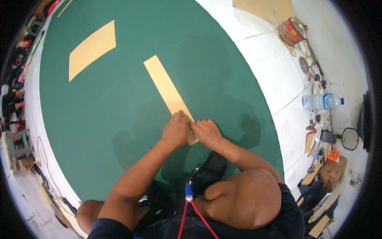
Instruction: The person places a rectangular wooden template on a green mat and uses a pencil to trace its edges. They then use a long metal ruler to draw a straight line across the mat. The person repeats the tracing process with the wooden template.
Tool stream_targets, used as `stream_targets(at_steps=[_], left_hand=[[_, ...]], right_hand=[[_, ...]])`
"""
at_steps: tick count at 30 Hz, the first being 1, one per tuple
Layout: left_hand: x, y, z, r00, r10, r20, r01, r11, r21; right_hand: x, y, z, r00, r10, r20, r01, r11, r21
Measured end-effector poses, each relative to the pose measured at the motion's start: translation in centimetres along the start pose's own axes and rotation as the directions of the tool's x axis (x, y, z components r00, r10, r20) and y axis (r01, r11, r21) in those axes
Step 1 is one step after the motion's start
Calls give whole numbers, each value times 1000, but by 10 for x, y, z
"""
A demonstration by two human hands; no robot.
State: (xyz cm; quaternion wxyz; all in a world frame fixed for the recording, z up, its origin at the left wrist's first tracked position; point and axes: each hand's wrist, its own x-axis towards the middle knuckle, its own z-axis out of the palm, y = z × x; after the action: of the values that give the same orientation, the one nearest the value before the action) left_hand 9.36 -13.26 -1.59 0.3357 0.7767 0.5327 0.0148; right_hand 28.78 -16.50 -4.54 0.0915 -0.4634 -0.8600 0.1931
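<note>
A long tan strip of thin sheet material (164,84) lies slantwise on the green cloth (99,131), its near end between my hands. My left hand (176,128) is closed, with bent fingers on the strip's left side near that end. Close beside it, my right hand (207,132) is closed too, fingers curled at the strip's right edge. The fingertips nearly meet, and a thin pale line shows between them. Whether a small thing is pinched there is hidden. Farther off to the left, a wider tan sheet (93,49) lies flat on the cloth.
White floor tiles (258,67) border the cloth on the right. Along the wall there stand a red tin (292,32), a clear water bottle (318,101), a dark-framed racket-shaped thing (350,139) and a cardboard box (333,172). Clutter and a grey stool (20,143) line the left side.
</note>
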Motion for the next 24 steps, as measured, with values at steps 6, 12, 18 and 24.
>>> stream_targets(at_steps=[6, 12, 18, 24], left_hand=[[-9, -6, 18, 999, 0, -49, 3, 999, 48], [-13, 31, 6, 992, -126, 23, 113, 944, 311], [-12, 34, 16, 984, -176, -7, 166, 916, 366], [-12, 30, 19, 982, -188, 11, 171, 915, 365]], right_hand=[[-4, 16, -22, 976, 155, -151, -130, 978, 165], [-2, 26, -34, 893, 422, -158, -273, 786, 555], [26, 13, -25, 936, 301, -184, -145, 805, 576], [33, 22, -23, 963, 223, -152, -113, 845, 523]])
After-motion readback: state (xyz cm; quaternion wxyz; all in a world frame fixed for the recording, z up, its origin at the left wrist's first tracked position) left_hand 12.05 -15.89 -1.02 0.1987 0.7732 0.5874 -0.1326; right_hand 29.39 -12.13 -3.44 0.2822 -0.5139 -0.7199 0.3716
